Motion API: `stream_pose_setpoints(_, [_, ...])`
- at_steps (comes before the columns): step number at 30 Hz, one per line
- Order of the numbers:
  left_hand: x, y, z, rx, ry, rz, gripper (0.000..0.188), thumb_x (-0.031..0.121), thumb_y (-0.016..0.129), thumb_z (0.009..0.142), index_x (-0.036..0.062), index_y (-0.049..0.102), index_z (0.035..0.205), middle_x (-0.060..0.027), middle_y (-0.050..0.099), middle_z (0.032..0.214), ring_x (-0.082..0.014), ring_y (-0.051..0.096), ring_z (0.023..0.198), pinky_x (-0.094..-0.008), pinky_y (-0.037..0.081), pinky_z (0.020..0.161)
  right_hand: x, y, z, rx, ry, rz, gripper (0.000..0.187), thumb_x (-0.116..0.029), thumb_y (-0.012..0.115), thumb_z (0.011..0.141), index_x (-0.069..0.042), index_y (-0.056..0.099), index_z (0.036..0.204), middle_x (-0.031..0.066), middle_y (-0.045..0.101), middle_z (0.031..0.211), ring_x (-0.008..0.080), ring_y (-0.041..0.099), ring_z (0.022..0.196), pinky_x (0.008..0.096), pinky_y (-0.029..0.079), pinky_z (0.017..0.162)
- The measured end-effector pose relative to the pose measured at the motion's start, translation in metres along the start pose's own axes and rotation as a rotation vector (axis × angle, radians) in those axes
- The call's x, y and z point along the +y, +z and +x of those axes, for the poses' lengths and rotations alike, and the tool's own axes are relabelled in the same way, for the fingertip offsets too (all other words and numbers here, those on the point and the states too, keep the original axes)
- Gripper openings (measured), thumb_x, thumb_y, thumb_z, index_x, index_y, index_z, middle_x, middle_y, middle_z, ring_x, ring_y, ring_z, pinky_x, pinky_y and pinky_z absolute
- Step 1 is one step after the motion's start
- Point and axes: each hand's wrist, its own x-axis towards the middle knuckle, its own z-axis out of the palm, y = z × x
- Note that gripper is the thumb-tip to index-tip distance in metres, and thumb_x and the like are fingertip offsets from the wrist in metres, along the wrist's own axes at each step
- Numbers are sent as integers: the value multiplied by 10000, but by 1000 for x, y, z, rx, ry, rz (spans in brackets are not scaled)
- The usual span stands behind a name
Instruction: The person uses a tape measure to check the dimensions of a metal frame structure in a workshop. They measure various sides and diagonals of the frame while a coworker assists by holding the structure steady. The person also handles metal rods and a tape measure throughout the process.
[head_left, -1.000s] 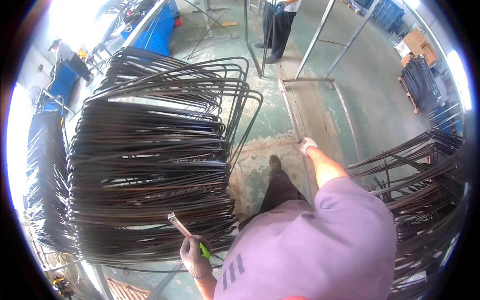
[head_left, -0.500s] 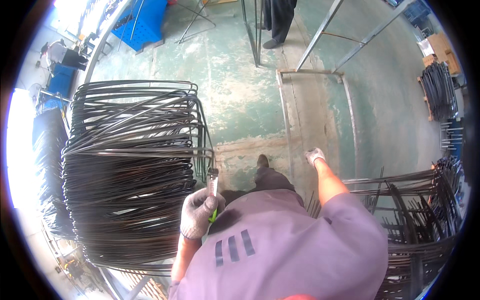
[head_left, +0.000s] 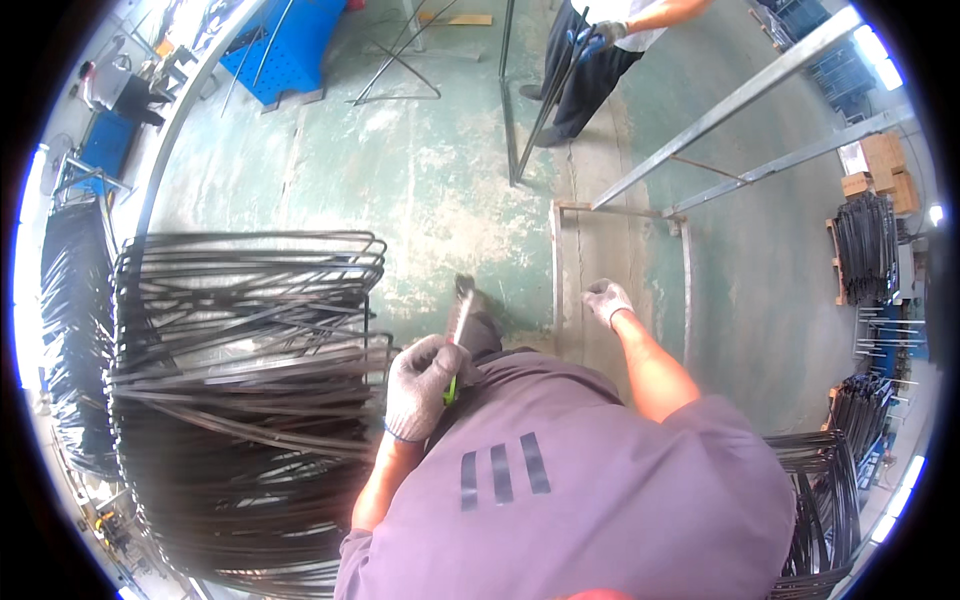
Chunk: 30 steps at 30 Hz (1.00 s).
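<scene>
My left hand (head_left: 422,388), in a pale knitted glove, is closed around a slim tool with a silvery shaft (head_left: 459,322) and a bright green lower end (head_left: 450,390). The tool points up and away from me, and its exact kind is unclear. Close on the left lies a big stack of bent black wire frames (head_left: 240,440); my left hand is beside it. Held out ahead, my gloved right hand (head_left: 607,302) has its fingers curled in, with nothing visible in them. It is near a grey metal floor frame (head_left: 557,260).
Slanting metal bars (head_left: 740,105) rise from the floor frame. Beyond, a person's gloved hand (head_left: 598,38) holds dark rods (head_left: 548,125). A blue perforated bin (head_left: 275,55) stands far left. More wire frames (head_left: 815,500) are at lower right; cardboard boxes (head_left: 885,165) are far right.
The wire stack has shifted lower in my view and the floor frame appears lower too. My right hand has moved slightly left and up. The other person's hand with rods has come into view.
</scene>
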Motion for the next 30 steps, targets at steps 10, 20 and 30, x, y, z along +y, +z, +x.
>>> stream_pose_setpoints(10, [88,-3,128,196,81,189,281,228,658,1055,-19,728,941,-10,653,787,-86,558,711,-263,428,659,-110,-66,133,66,-34,77,401,-263,772,893,-29,751,1217,159,809,1114,291,765,1077,402,586,955])
stream_pose_setpoints(20, [92,47,230,515,-75,114,327,269,662,1082,-32,713,964,-19,631,762,-106,560,662,-272,441,625,-269,-115,268,107,-115,208,503,-312,821,833,-46,705,1243,160,801,1057,283,769,1020,393,588,914])
stream_pose_setpoints(30, [146,95,313,562,-137,139,291,234,667,1063,-16,747,938,-26,665,804,-95,582,750,-276,453,711,-286,-124,355,273,-355,376,470,-444,803,825,-104,745,1144,143,801,982,342,771,957,459,584,878])
